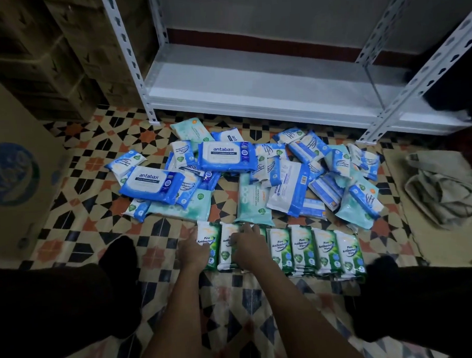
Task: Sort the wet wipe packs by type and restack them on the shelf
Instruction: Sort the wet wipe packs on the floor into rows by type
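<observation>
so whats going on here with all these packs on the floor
A person is kneeling on the patterned tile floor, sorting wet wipe packs. Both bare hands, left hand and right hand, rest on the left end of a neat row of green pine antibacterial wipe packs. Behind it lies an unsorted heap of blue and pale teal packs. The white metal shelf beyond has no packs on it yet.

We see a patterned tile floor [75, 185] in black, orange and cream. At our left stands a cardboard box [15, 172] with a round blue logo, and stacked brown cartons [48, 51] rise behind it. At the right a crumpled beige cloth bag [443, 188] lies on flattened cardboard [400, 198].
</observation>
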Available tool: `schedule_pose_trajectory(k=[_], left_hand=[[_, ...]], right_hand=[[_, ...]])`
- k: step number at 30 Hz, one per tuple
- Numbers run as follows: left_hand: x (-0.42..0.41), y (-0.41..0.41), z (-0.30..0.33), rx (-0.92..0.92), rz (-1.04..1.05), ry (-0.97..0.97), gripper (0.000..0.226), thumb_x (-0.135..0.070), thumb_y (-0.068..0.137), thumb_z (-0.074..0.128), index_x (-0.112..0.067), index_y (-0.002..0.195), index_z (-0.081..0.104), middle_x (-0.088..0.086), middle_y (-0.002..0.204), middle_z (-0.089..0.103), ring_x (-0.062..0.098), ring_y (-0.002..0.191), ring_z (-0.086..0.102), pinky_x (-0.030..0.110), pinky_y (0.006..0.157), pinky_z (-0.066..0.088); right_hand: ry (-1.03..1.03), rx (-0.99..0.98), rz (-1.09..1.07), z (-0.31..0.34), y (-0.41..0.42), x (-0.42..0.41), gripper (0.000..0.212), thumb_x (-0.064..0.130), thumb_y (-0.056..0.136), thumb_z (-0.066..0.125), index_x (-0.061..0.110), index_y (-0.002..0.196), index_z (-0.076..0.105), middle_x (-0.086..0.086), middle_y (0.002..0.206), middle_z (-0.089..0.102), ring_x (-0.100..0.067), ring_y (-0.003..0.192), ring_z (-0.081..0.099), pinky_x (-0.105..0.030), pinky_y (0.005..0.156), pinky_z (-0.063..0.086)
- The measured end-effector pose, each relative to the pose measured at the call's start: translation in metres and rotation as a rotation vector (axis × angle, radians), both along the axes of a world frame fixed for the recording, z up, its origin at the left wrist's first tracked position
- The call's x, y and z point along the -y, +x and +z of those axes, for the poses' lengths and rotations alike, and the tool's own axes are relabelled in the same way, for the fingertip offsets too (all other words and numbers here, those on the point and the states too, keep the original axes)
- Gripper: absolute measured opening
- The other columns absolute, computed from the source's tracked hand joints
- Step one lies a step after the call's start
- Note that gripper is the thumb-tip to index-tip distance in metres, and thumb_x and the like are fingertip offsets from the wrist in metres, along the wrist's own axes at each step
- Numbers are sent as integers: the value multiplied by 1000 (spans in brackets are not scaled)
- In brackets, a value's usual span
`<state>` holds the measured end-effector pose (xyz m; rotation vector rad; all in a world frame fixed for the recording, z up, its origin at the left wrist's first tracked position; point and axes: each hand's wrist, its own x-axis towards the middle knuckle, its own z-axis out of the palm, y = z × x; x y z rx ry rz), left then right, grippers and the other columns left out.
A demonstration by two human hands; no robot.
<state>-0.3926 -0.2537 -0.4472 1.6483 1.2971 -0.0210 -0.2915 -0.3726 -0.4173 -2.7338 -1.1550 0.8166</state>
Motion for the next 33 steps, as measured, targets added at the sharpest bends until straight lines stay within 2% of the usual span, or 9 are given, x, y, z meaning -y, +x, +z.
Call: schedule_pose_trajectory(k=[4, 10, 13, 16, 21, 23, 26, 29, 33], left_hand=[[-1, -1, -9, -36, -51, 18, 54, -17, 97, 58, -30, 148, 47, 14, 124, 62, 29, 100, 60, 30, 77, 47], [-1, 3, -9, -127, -100, 33, 64, -23, 99, 56, -37, 156, 30, 20, 142, 41, 40, 126, 46, 41, 100, 46], [-6, 10, -3, -214, -63, 79, 68, -21, 93, 59, -35, 154, 33, 22, 152, 29, 43, 140, 26, 52, 113, 32], [-14, 23, 10, -199, 20, 135, 60, -20, 90, 61, -29, 147, 42, 19, 149, 30, 41, 136, 29, 51, 114, 28], [-45, 62, 26, -87, 148, 152, 42, -21, 89, 65, -25, 130, 57, 17, 141, 40, 40, 126, 45, 50, 105, 43], [-64, 83, 24, -49, 127, 190, 37, -20, 89, 67, -22, 125, 61, 18, 136, 47, 40, 119, 52, 47, 100, 47], [-89, 118, 25, 50, 89, 184, 30, -21, 89, 68, -23, 118, 62, 13, 127, 57, 35, 112, 58, 45, 90, 53], [-112, 153, 27, 101, 44, 170, 29, -23, 90, 67, -26, 118, 59, 8, 119, 59, 32, 100, 63, 42, 79, 56], [-137, 187, 21, 34, -38, 117, 51, -34, 87, 68, -27, 135, 50, 8, 124, 60, 34, 109, 61, 43, 88, 54]], right_hand=[[-24, 71, 12, -3, 2, -2, 26, 12, 92, 56, 13, 116, 66, -13, 131, 46, -38, 127, 40, -47, 97, 48], [38, -34, 39, -4, 10, -5, 63, 4, 85, 61, 23, 143, 44, -3, 153, 35, -34, 135, 31, -48, 105, 41], [11, -113, 48, -1, 24, -14, 65, 5, 83, 64, 25, 143, 47, -2, 147, 44, -32, 132, 34, -45, 106, 38], [65, -187, -64, 6, 56, -24, 60, 17, 87, 70, 23, 142, 48, -9, 139, 47, -32, 129, 37, -45, 104, 42], [168, -136, -213, 22, 131, -43, 46, 27, 95, 65, 16, 138, 52, -18, 137, 50, -35, 126, 46, -38, 103, 40], [257, -156, -297, 25, 159, -55, 41, 22, 94, 66, 13, 132, 56, -18, 132, 56, -34, 114, 56, -35, 88, 46], [412, -206, -444, 31, 187, -75, 36, 18, 96, 63, 9, 130, 56, -14, 115, 60, -30, 97, 60, -30, 74, 43], [528, -320, -638, 24, 204, -96, 38, 22, 96, 62, 13, 131, 51, -13, 109, 64, -24, 87, 58, -37, 82, 50], [581, -453, -804, 7, 216, -116, 45, 24, 95, 64, 17, 135, 44, -9, 113, 58, -22, 95, 56, -38, 86, 51]])
